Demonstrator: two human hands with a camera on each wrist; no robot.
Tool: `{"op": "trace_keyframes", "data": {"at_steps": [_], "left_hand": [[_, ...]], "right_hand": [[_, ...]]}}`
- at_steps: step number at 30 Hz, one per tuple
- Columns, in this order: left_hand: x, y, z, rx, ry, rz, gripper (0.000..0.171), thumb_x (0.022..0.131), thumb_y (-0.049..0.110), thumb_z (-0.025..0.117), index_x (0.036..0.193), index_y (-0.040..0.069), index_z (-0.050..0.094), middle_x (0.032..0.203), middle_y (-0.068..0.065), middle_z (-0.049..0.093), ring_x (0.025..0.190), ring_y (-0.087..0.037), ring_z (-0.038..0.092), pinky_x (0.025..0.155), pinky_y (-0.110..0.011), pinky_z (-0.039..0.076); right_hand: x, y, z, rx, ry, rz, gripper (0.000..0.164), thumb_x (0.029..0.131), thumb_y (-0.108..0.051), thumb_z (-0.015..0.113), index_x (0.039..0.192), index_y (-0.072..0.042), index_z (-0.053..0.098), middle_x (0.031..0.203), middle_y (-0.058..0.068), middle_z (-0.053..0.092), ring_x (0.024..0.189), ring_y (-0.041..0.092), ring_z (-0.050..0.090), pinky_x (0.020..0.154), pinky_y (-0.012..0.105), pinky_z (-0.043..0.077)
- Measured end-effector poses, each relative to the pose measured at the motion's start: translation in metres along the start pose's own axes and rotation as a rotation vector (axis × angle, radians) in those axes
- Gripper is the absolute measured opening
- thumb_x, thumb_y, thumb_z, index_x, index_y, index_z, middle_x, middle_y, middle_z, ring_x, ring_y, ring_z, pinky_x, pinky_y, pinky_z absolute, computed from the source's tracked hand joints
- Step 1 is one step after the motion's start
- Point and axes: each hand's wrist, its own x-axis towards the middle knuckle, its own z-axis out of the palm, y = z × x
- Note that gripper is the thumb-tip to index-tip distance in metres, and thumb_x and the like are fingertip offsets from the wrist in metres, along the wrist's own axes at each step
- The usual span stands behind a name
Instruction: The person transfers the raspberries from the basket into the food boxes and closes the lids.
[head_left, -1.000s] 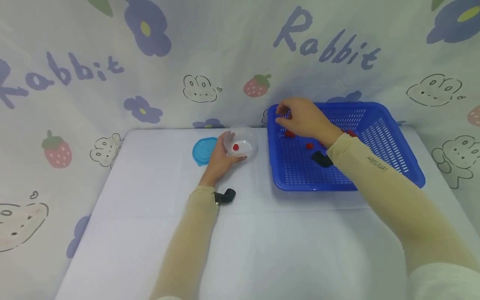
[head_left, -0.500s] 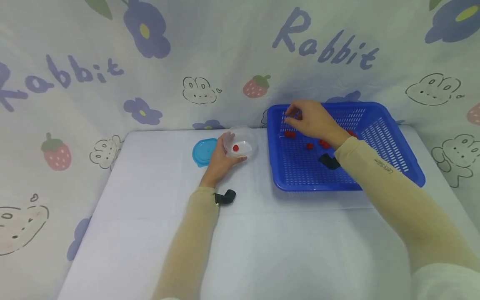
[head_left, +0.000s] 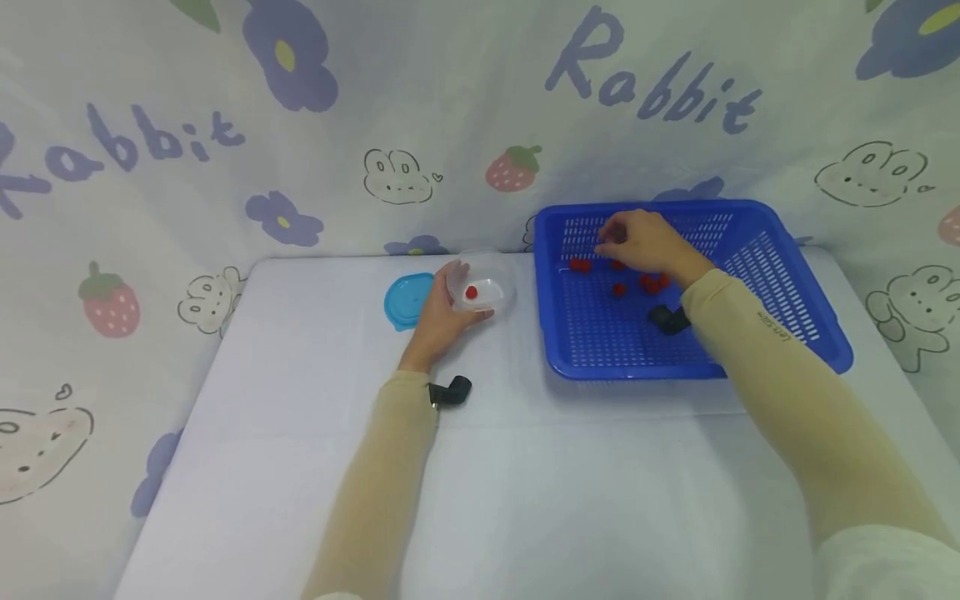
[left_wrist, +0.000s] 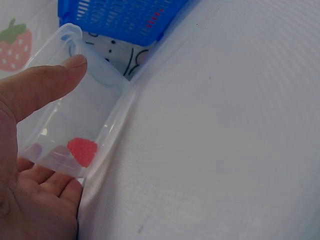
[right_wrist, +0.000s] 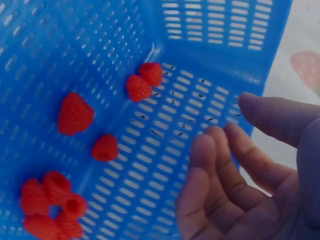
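My left hand (head_left: 441, 323) holds a clear plastic container (head_left: 501, 287) on the table, thumb on one side and fingers on the other. A single red raspberry (left_wrist: 83, 151) lies inside it. Over the blue basket (head_left: 549, 333) hovers my right hand (head_left: 647, 242), its fingers loosely bent and apart from the thumb, with nothing between them. Several raspberries lie in the basket: a pair (right_wrist: 138, 87), two separate ones, and a cluster (right_wrist: 52, 202) at lower left in the right wrist view.
A light blue lid (head_left: 405, 302) lies on the white table (head_left: 300, 358) to the left of the container, partly behind my left hand. A patterned cloth (head_left: 450, 75) with rabbits and strawberries hangs behind the table.
My right hand has moved right, from the basket's left rim further over its inside, and more raspberries show. My left hand and the container have stayed put.
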Motion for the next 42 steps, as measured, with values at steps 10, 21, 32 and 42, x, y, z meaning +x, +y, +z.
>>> {"op": "trace_keyframes", "data": {"at_steps": [10, 21, 32, 42], "left_hand": [[0.004, -0.001, -0.002, -0.004, 0.001, -0.001, 0.096, 0.068, 0.036, 0.082, 0.143, 0.022, 0.024, 0.144, 0.009, 0.037, 0.134, -0.013, 0.028, 0.107, -0.037, 0.029], [0.005, 0.001, -0.002, -0.01, 0.01, 0.009, 0.096, 0.068, 0.035, 0.082, 0.143, 0.021, 0.025, 0.143, 0.01, 0.037, 0.134, -0.012, 0.029, 0.107, -0.036, 0.029], [0.003, 0.001, -0.002, 0.0, 0.009, 0.018, 0.095, 0.069, 0.033, 0.082, 0.143, 0.02, 0.025, 0.144, 0.007, 0.037, 0.134, -0.012, 0.029, 0.107, -0.037, 0.03], [0.001, -0.002, 0.001, -0.016, 0.003, 0.021, 0.096, 0.067, 0.035, 0.083, 0.143, 0.02, 0.026, 0.142, 0.009, 0.039, 0.133, -0.012, 0.03, 0.107, -0.039, 0.03]], "right_hand": [[0.01, 0.01, -0.001, -0.069, -0.078, 0.108, 0.036, 0.088, -0.027, 0.059, 0.11, 0.001, 0.059, 0.11, 0.022, 0.059, 0.099, 0.035, 0.056, 0.085, 0.05, 0.044], [0.015, 0.012, 0.003, -0.191, -0.19, 0.171, 0.043, 0.088, -0.023, 0.057, 0.123, 0.002, 0.054, 0.125, 0.025, 0.053, 0.109, 0.042, 0.052, 0.089, 0.055, 0.042], [0.017, 0.015, 0.015, -0.345, -0.146, 0.186, 0.015, 0.082, -0.017, 0.055, 0.072, -0.006, 0.056, 0.081, 0.015, 0.061, 0.069, 0.03, 0.056, 0.058, 0.049, 0.047], [0.009, 0.017, 0.018, -0.344, -0.184, 0.244, 0.016, 0.084, -0.014, 0.055, 0.07, -0.007, 0.054, 0.073, 0.011, 0.057, 0.062, 0.026, 0.051, 0.052, 0.041, 0.044]]}}
